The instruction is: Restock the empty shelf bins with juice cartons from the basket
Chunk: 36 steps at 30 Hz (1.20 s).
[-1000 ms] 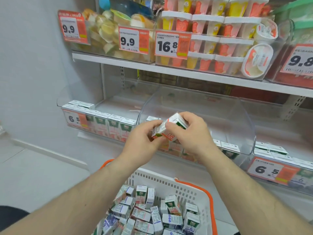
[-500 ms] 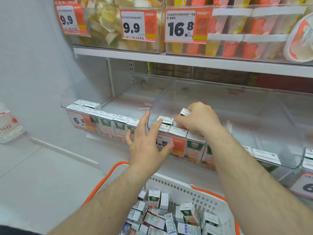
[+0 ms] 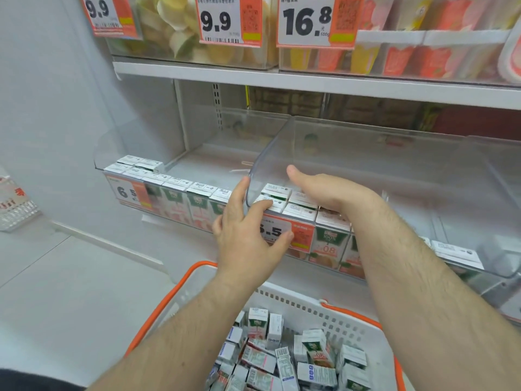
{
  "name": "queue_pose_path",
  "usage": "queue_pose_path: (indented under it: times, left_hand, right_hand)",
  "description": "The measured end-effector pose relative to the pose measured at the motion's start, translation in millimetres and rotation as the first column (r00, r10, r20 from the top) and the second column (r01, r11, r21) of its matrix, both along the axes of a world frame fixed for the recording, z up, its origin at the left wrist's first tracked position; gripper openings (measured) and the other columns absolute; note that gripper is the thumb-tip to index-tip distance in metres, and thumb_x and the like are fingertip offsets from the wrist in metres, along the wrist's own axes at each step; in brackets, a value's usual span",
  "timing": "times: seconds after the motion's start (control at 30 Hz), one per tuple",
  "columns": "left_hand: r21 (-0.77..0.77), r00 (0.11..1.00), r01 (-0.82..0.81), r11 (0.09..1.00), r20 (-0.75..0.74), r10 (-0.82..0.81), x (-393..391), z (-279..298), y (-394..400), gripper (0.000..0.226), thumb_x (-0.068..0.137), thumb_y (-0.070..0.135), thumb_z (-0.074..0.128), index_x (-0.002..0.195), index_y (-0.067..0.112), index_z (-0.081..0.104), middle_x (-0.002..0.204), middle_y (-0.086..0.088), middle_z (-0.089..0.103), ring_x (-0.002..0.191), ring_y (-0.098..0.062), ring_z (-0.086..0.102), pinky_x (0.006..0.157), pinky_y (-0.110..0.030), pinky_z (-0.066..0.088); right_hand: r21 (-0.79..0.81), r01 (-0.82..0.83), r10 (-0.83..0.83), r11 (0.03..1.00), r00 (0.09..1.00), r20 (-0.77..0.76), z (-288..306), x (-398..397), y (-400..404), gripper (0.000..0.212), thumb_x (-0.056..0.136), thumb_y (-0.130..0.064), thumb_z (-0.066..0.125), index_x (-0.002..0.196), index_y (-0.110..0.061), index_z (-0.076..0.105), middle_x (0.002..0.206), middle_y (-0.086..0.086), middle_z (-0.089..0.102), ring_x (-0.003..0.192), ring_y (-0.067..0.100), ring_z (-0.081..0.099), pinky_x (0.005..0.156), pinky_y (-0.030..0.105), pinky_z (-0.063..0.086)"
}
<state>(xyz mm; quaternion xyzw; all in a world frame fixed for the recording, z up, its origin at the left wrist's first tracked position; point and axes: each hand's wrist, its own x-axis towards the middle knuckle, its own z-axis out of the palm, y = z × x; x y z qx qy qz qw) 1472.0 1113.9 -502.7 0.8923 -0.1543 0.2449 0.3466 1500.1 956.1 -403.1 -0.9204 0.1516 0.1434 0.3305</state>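
At a store's chilled shelf, a person's right hand (image 3: 324,190) reaches into the middle clear bin (image 3: 394,170), fingers hidden below the palm, so their grip cannot be told. Left hand (image 3: 248,235), fingers spread and relaxed, rests on the bin's front edge and its 6.5 price tag (image 3: 284,232). Juice cartons (image 3: 298,203) stand upright in a row along the bin front, long axes vertical, tops up. Below, more cartons lie jumbled in the orange-rimmed basket (image 3: 346,320).
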Motion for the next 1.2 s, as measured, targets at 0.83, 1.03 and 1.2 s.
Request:
queue_pose_path:
  times: [0.83, 1.03, 1.2]
  left_hand:
    - [0.266, 0.822, 0.192, 0.945, -0.570, -0.007, -44.5, -100.9, 97.1, 0.025, 0.085, 0.019, 0.061, 0.110, 0.019, 0.063, 0.108, 0.001, 0.063, 0.098, -0.020, 0.059, 0.084, -0.031, 0.046]
    - [-0.061, 0.557, -0.299, 0.952, -0.822, 0.122, -55.2, -164.5, 108.7, 0.028, 0.082, 0.036, 0.073, 0.097, 0.018, 0.058, 0.097, 0.005, 0.062, 0.089, -0.024, 0.063, 0.075, -0.031, 0.050]
    - [0.189, 0.574, -0.344, 0.920, -0.733, 0.365, -49.6, -197.0, 113.7, 0.038, 0.080, 0.021, 0.062, 0.118, 0.015, 0.058, 0.113, -0.009, 0.060, 0.105, -0.030, 0.056, 0.090, -0.040, 0.048]
  right_hand:
    - [-0.269, -0.357, 0.383, 0.894, 0.922, 0.050, -161.8, -115.9, 50.2, 0.009, 0.083, -0.021, 0.055, 0.075, -0.021, 0.060, 0.087, 0.000, 0.065, 0.084, 0.022, 0.060, 0.074, 0.035, 0.053]
    - [-0.116, -0.229, 0.200, 0.967, 0.956, -0.216, -244.9, -119.9, 47.9, 0.017, 0.090, -0.017, 0.051, 0.089, -0.003, 0.061, 0.098, 0.019, 0.065, 0.087, 0.031, 0.062, 0.064, 0.033, 0.043]
    - [-0.274, -0.227, 0.141, 0.935, 0.944, -0.299, -294.4, -133.1, 55.9, 0.013, 0.089, -0.023, 0.050, 0.101, -0.016, 0.050, 0.102, 0.007, 0.062, 0.093, 0.027, 0.061, 0.068, 0.030, 0.048]
